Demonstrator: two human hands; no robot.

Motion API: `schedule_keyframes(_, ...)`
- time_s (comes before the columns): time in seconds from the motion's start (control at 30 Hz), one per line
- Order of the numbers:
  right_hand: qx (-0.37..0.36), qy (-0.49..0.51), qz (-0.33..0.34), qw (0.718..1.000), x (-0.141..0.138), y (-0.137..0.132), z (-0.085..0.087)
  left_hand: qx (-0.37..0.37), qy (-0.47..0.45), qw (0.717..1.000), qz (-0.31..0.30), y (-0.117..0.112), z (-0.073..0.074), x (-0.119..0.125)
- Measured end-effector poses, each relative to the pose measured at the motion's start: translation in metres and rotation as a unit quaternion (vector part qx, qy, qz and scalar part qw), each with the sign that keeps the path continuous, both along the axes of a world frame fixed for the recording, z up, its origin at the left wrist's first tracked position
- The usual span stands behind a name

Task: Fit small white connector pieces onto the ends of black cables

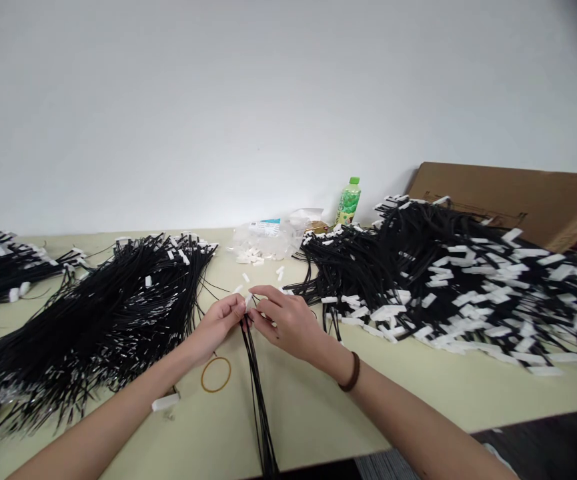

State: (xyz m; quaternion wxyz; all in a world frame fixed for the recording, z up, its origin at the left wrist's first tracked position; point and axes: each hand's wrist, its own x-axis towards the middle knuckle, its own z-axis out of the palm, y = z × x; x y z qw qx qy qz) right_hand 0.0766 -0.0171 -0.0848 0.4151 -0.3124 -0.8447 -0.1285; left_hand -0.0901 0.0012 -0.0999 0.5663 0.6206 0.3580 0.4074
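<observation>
My left hand point(221, 319) and my right hand point(283, 319) meet at the middle of the pale table point(318, 413). Both pinch the top end of a thin bundle of black wires point(259, 393) that runs down toward me and off the front edge. A small white connector point(249, 299) shows between the fingertips. My right wrist wears a brown band point(351, 372). A yellow rubber band point(216, 374) lies flat just below my left hand.
A big heap of black wires without connectors point(103, 320) lies left. A heap with white connectors point(448, 287) lies right. Loose white connectors and a plastic bag point(268, 240) sit behind, beside a green bottle point(349, 201) and cardboard point(518, 200).
</observation>
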Motion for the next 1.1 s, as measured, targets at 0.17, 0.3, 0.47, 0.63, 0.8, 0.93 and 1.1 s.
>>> schedule_keyframes(0.17, 0.005, 0.001, -0.001, 1.0, 0.0009, -0.0005, 0.0006, 0.003, 0.004, 1.0, -0.002, 0.0007, -0.0012, -0.0008)
schedule_keyframes(0.3, 0.005, -0.004, -0.001, 1.0, 0.0014, -0.0009, 0.0012, 0.006, 0.006, 1.0, 0.0, 0.0009, -0.0017, -0.0011)
schedule_keyframes(0.47, 0.006, -0.007, -0.002, 1.0, 0.0011, -0.0012, 0.0021, 0.005, 0.012, 1.0, 0.005, 0.0002, -0.0007, -0.001)
schedule_keyframes(0.63, 0.008, -0.017, -0.008, 1.0, 0.0011, -0.001, 0.0021, 0.006, 0.012, 1.0, 0.013, -0.0001, -0.0003, -0.0004)
schedule_keyframes(0.8, 0.009, -0.019, -0.008, 1.0, 0.0023, -0.0014, 0.0018, 0.007, 0.015, 1.0, 0.012, 0.0006, -0.0013, -0.0006)
schedule_keyframes(0.93, 0.01, -0.018, -0.009, 1.0, 0.0019, -0.0014, 0.0017, 0.003, 0.011, 1.0, 0.009, 0.0001, -0.0003, -0.0002)
schedule_keyframes(1.1, 0.01, -0.025, -0.011, 1.0, 0.0015, -0.0017, 0.0023, -0.002, 0.012, 1.0, 0.011, -0.0003, 0.0009, 0.0003)
